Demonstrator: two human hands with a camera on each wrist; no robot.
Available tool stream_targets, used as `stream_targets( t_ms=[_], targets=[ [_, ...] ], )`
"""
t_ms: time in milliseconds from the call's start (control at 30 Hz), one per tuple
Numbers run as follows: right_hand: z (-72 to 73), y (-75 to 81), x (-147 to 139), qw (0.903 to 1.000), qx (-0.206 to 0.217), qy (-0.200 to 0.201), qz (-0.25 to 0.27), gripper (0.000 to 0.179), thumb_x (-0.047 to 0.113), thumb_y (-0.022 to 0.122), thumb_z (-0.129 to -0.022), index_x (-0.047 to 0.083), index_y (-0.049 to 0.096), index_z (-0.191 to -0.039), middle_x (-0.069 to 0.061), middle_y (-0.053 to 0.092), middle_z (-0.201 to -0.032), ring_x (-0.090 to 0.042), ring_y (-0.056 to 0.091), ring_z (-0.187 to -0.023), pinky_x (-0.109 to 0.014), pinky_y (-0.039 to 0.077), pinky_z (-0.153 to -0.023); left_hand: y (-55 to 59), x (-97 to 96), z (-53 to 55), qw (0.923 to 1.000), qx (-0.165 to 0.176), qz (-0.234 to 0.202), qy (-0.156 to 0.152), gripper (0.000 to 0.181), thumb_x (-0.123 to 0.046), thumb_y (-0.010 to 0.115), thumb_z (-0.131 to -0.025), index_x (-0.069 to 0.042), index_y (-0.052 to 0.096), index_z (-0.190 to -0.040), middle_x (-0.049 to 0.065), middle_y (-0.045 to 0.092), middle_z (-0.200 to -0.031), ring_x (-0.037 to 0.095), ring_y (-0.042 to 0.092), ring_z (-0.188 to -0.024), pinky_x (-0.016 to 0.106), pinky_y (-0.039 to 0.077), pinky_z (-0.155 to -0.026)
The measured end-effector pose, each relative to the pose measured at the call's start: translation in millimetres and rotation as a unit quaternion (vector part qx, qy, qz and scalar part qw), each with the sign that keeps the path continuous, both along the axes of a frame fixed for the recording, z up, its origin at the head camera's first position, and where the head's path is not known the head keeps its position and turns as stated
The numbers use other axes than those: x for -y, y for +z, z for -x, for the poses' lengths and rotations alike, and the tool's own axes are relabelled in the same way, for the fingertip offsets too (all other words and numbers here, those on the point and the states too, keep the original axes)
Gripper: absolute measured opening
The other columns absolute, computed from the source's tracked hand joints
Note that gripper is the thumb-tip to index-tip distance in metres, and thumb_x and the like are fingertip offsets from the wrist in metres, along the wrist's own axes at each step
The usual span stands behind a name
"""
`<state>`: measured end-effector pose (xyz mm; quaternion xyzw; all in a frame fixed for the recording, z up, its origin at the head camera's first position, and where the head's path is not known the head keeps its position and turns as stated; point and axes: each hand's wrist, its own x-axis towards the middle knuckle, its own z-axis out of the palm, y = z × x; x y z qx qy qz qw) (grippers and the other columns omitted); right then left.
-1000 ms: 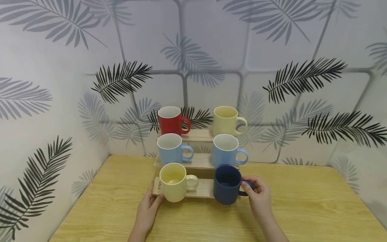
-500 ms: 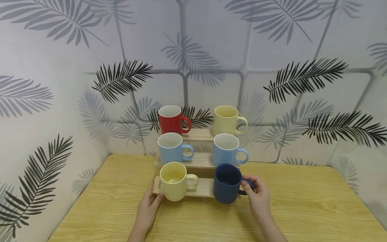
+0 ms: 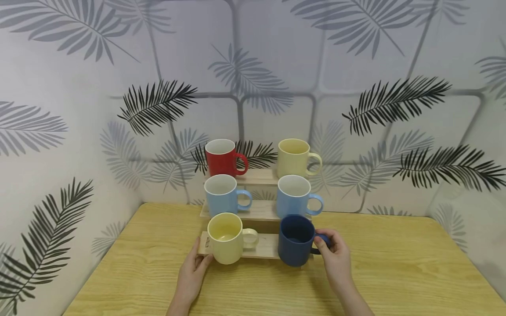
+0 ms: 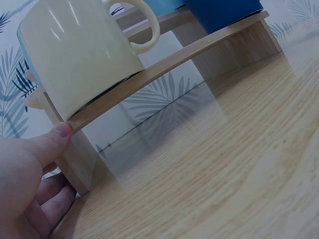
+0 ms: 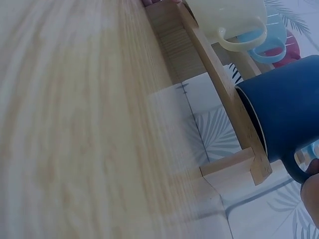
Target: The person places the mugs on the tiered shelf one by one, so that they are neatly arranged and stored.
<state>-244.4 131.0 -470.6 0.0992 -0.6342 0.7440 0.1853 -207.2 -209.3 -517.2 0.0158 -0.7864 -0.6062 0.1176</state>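
A three-step wooden rack [image 3: 262, 246] bears mugs in two columns. My left hand [image 3: 191, 274] grips its lower left end; in the left wrist view the thumb [image 4: 61, 131] lies at the board's front corner and the other fingers reach behind the side support. Beside that hand, a pale yellow mug [image 3: 225, 245] stands upright on the lowest step. At the same step's right end is a dark blue mug [image 3: 293, 248], whose handle my right hand [image 3: 337, 259] pinches between thumb and fingers. Its base sits close along the board in the right wrist view.
Two light blue mugs [image 3: 219, 198] stand on the middle step, handles to the right. On the top step are a red mug [image 3: 219, 165] and another pale yellow mug [image 3: 291, 164]. The wooden table [image 3: 395, 263] meets leaf-patterned walls [image 3: 276, 52] behind and at the sides.
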Motion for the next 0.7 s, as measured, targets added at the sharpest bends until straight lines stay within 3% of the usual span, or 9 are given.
stream_targets(
  t_ms=[267,500,700],
  targets=[
    [-0.5,0.6,2.7,0.9999,-0.001,-0.014,-0.008,0.017,-0.008,0.058,-0.09,-0.016,0.054,-0.105,0.001,0.063,-0.094,-0.008,0.061,-0.088,-0.017,0.053,-0.078,1.6,0.4,-0.3,1.0,0.003,0.002,-0.003,0.074,-0.019,0.059,-0.096,0.003,0.014,-0.151,0.029,0.039,-0.142,0.034,0.045,-0.127,0.033,0.04,-0.103],
    [-0.9,4.2,1.4,0.9997,0.01,-0.003,-0.02,0.02,-0.004,0.058,-0.092,-0.015,0.053,-0.108,0.002,0.062,-0.098,-0.008,0.06,-0.092,-0.017,0.052,-0.081,3.2,-1.8,-0.6,1.0,-0.006,0.004,0.0,0.073,-0.017,0.059,-0.096,0.004,0.015,-0.15,0.03,0.04,-0.14,0.035,0.047,-0.126,0.033,0.041,-0.102],
    [-3.3,6.7,-7.3,0.9978,0.027,0.006,-0.06,0.022,0.002,0.057,-0.095,-0.01,0.054,-0.113,0.002,0.059,-0.103,-0.008,0.058,-0.094,-0.016,0.051,-0.081,1.0,-7.1,-0.2,0.9999,-0.014,0.003,-0.004,0.071,-0.016,0.058,-0.096,0.005,0.016,-0.15,0.032,0.042,-0.138,0.035,0.048,-0.124,0.033,0.042,-0.101]
  ],
)
